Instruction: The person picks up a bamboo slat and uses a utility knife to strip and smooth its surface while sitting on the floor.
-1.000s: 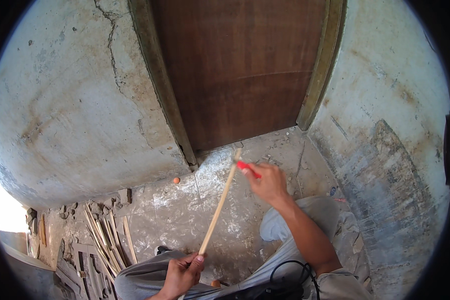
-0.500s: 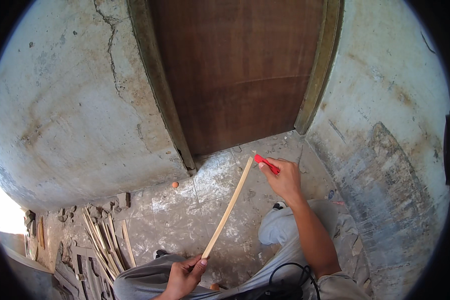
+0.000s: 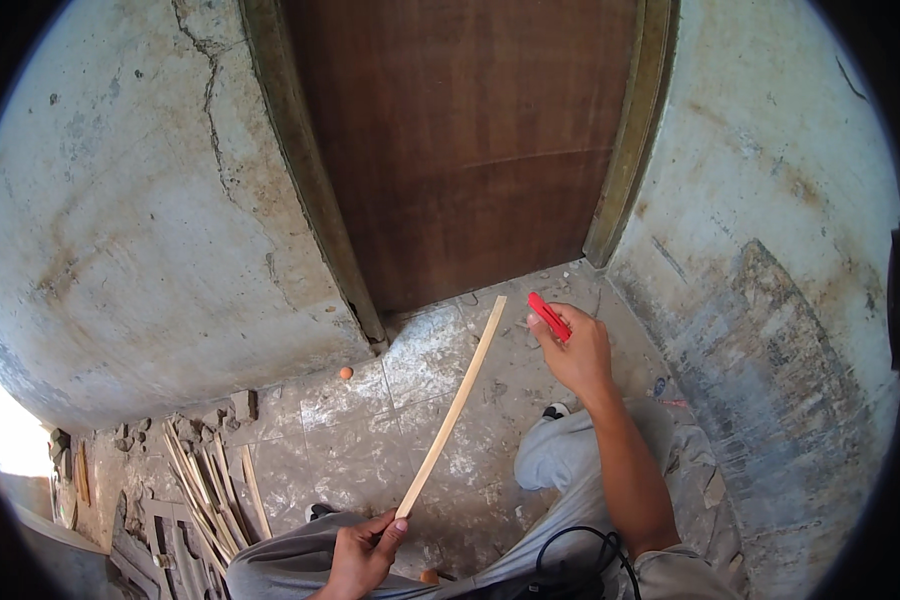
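Observation:
A long, thin, pale wooden strip (image 3: 453, 410) slants up and away from my left hand (image 3: 363, 553), which pinches its near end between thumb and fingers. The strip bends slightly, and its far end is free in the air over the floor. My right hand (image 3: 577, 350) is closed around a red utility knife (image 3: 549, 316), held just right of the strip's far tip and apart from it. I cannot make out a blade on the knife in this view.
More wooden strips (image 3: 206, 492) lie in a bundle at lower left beside my knee, near broken rubble (image 3: 242, 405). A small orange ball (image 3: 346, 373) rests on the dusty tiled floor (image 3: 345, 450). Ahead stands a brown door (image 3: 460, 150) between stained walls.
The knife has moved away from the strip's tip, to the right and slightly up, and has turned more upright. The left hand with the strip has shifted slightly left.

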Action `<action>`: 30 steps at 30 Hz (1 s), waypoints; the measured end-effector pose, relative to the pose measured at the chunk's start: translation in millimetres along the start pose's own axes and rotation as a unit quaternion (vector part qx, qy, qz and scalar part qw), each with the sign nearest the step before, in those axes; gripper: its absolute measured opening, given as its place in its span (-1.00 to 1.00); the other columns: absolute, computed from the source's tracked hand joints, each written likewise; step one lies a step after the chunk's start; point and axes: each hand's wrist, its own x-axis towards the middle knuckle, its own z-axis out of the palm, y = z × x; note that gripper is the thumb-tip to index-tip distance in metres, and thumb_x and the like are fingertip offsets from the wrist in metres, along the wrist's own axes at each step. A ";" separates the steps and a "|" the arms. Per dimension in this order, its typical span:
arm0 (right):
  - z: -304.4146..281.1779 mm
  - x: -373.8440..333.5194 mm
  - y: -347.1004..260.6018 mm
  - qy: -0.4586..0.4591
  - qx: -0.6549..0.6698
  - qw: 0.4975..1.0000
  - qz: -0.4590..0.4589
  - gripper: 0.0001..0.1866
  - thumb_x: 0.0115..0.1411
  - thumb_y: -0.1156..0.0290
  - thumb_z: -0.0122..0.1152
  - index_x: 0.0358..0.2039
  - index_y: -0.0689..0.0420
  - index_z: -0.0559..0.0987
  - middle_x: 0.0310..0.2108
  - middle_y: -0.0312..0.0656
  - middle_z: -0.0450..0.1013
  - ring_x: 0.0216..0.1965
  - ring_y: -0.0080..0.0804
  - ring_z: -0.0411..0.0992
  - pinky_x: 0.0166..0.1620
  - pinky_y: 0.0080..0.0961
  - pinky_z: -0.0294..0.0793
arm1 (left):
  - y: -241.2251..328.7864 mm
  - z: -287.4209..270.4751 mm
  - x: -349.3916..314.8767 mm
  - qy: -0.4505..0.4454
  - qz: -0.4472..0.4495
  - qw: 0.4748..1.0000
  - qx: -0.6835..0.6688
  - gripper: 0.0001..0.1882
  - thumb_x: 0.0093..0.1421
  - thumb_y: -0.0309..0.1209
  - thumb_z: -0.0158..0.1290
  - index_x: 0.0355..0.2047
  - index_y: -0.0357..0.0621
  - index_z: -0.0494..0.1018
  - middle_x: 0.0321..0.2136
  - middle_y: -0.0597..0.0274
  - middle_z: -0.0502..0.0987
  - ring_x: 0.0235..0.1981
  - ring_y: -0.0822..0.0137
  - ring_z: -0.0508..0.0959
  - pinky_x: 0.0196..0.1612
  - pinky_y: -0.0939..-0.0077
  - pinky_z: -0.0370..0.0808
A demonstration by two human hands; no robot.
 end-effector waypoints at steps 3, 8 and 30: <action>-3.3 -2.7 -1.1 -0.018 0.014 0.999 -0.044 -0.63 0.21 0.07 0.23 -0.26 0.15 0.66 -0.44 -0.07 0.55 -0.44 -0.07 0.52 -0.35 -0.24 0.45 | 3.0 1.7 0.3 0.008 0.008 1.000 -0.002 -0.69 0.37 -0.34 0.02 -0.03 -0.32 0.54 -0.70 0.45 0.32 -0.67 0.63 0.26 -0.62 0.63 0.20; -9.7 -5.9 -7.2 -0.077 -0.016 0.995 -0.068 -0.63 0.21 0.05 0.23 -0.22 0.10 0.67 -0.50 -0.10 0.51 -0.47 -0.13 0.50 -0.37 -0.27 0.45 | 2.2 1.5 1.0 0.007 0.000 1.000 -0.010 -0.69 0.37 -0.35 0.02 -0.02 -0.32 0.54 -0.72 0.44 0.32 -0.68 0.63 0.26 -0.63 0.61 0.21; 2.8 -2.7 -5.6 -0.021 -0.125 0.989 -0.077 -0.63 0.16 0.01 0.25 -0.24 0.03 0.70 -0.50 -0.14 0.52 -0.47 -0.08 0.53 -0.42 -0.19 0.44 | 8.8 0.4 0.0 0.009 0.024 0.999 0.022 -0.70 0.37 -0.27 0.02 -0.15 -0.27 0.60 -0.74 0.47 0.29 -0.67 0.62 0.24 -0.63 0.59 0.17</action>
